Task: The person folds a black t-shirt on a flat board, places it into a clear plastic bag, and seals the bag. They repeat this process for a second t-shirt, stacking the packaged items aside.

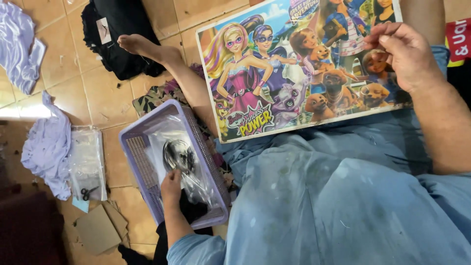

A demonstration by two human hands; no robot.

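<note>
While our left hand pinches the slippery, limp clear bag at its near edge, our right hand grips the stiff picture board beneath its fingertips.

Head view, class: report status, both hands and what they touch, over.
Left hand in lilac basket, on clear plastic bag. Right hand gripping edge of cartoon picture board on lap. Nothing blocking either hand.

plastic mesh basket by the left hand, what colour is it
Light purple: the plastic mesh basket, clearest in the head view.
</note>
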